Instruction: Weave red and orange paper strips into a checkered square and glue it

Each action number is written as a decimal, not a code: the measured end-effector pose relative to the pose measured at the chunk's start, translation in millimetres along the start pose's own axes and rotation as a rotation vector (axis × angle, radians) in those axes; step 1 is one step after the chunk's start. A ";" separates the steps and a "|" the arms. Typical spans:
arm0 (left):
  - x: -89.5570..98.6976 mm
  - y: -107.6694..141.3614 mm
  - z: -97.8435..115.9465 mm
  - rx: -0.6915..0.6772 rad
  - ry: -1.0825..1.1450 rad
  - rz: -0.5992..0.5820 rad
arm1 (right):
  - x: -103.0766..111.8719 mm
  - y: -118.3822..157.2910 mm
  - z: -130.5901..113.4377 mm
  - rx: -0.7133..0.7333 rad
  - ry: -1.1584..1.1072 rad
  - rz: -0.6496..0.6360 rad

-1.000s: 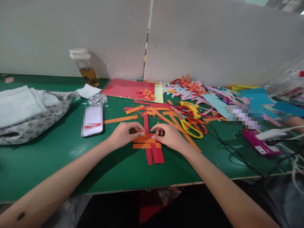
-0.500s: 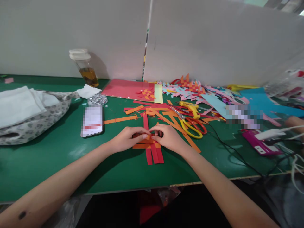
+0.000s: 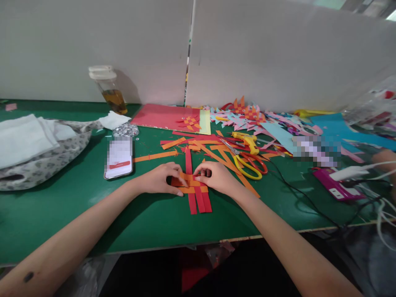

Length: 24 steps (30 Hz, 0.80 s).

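Observation:
Orange and red paper strips [image 3: 201, 189] lie woven together on the green table [image 3: 148, 227], with red ends pointing toward the near edge and one red strip reaching away. My left hand [image 3: 167, 178] rests at the left side of the weave, thumb and fingers apart, fingertips touching the orange strips. At the upper right of the weave, my right hand [image 3: 213, 175] pinches the woven strips between thumb and fingers. The hands partly cover the orange ends.
Yellow- and red-handled scissors [image 3: 249, 167], a yellow glue gun [image 3: 249, 140] and loose strips lie behind right. A phone [image 3: 119, 159] and tilted bottle [image 3: 111, 93] stand left. A magenta power strip [image 3: 337, 185] with cables sits right, near another person's hand [image 3: 383, 159].
My left thumb and fingers have spread apart and moved slightly left and down, away from my right fingertips. More of the orange and red weave shows between the hands.

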State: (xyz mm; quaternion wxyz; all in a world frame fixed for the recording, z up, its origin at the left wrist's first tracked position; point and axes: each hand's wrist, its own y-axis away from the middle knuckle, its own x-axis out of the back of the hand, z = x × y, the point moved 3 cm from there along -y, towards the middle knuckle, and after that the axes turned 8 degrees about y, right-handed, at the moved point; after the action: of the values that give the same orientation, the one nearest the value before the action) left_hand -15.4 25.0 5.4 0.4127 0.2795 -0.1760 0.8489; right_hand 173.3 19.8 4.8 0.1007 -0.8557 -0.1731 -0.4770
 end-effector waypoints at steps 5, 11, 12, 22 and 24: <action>-1.0 -2.1 -1.4 -0.002 0.000 0.002 | -0.1 -0.9 1.0 0.004 -0.004 -0.009; -2.9 -4.5 -0.6 0.000 0.003 0.023 | 0.1 -0.5 0.4 -0.007 -0.003 -0.018; -3.1 -4.8 -0.7 0.002 -0.001 0.027 | 0.0 -0.4 0.4 -0.008 -0.004 -0.018; -5.1 -5.7 0.0 -0.047 -0.040 0.061 | -0.3 -0.6 0.2 -0.004 0.004 -0.026; -5.6 -5.6 1.9 -0.050 -0.051 0.045 | 0.5 -0.8 -0.9 -0.009 0.009 -0.032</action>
State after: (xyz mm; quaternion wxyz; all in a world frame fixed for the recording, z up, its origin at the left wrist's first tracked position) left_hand -7.5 24.0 3.8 0.3958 0.2864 -0.2140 0.8459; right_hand 172.6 20.3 5.7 0.0898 -0.8511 -0.1841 -0.4834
